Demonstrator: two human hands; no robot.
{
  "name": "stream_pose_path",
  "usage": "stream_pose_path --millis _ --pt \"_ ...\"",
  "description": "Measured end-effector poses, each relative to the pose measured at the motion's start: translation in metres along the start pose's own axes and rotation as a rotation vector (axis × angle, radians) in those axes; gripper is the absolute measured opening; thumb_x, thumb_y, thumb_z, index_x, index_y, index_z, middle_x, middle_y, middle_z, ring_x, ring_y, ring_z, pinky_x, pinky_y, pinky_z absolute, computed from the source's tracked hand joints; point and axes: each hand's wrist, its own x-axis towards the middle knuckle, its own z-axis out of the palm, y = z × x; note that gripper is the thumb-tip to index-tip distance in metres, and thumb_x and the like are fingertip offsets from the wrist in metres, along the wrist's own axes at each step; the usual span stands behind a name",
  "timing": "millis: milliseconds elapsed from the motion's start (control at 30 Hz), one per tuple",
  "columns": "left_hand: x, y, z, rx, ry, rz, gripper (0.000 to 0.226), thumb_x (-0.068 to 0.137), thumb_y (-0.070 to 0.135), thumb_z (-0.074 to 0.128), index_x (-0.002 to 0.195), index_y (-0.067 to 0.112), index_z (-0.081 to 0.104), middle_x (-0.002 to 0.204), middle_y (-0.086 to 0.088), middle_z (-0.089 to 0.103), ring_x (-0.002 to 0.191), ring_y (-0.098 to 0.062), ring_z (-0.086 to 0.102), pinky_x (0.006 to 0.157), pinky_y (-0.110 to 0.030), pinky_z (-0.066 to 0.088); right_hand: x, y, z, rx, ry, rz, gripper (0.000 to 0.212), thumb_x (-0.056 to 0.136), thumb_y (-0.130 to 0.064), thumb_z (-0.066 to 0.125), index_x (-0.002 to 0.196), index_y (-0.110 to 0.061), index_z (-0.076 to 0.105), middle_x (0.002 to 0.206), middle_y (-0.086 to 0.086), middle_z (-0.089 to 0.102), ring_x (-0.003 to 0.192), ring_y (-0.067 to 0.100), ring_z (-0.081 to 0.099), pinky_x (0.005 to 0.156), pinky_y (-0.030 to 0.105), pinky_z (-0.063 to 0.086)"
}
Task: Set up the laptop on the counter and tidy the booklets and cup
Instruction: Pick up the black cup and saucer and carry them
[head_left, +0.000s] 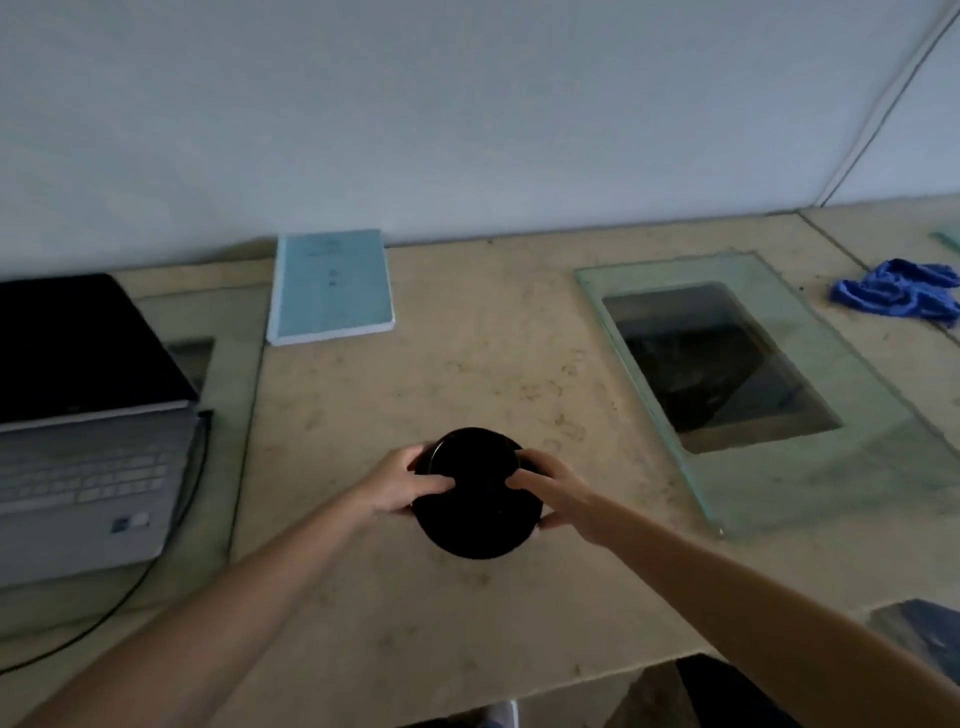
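Observation:
A black cup (478, 499) with a black lid stands near the middle of the beige counter (467, 364). My left hand (402, 486) grips its left side and my right hand (550, 493) grips its right side, with fingers lying over the lid. An open silver laptop (78, 441) with a dark screen sits at the left edge of the counter. A light blue booklet (332, 286) lies flat against the back wall, right of the laptop. A dark booklet (919, 634) shows partly at the counter's front right edge.
A glass pane (857, 415) covers a rectangular opening in the counter on the right. A crumpled blue cloth (898, 293) lies at the far right. A black cable (156, 566) runs from the laptop towards the front left edge.

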Motion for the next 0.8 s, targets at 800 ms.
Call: stream_pose_path --millis 800 --pt "-0.349 -0.256 -0.34 -0.322 0.592 -0.093 0.032 0.082 0.033 0.069 0.11 0.021 0.062 0.105 -0.002 0.068 0.086 -0.016 0.066 0.063 -0.025 0.054 -0.024 -0.132 0.512 -0.345 -0.486 -0.213 0.035 0.086 -0.033 0.062 0.12 -0.031 0.054 0.117 0.0 0.057 0.098 0.018 0.06 0.072 0.035 0.059"
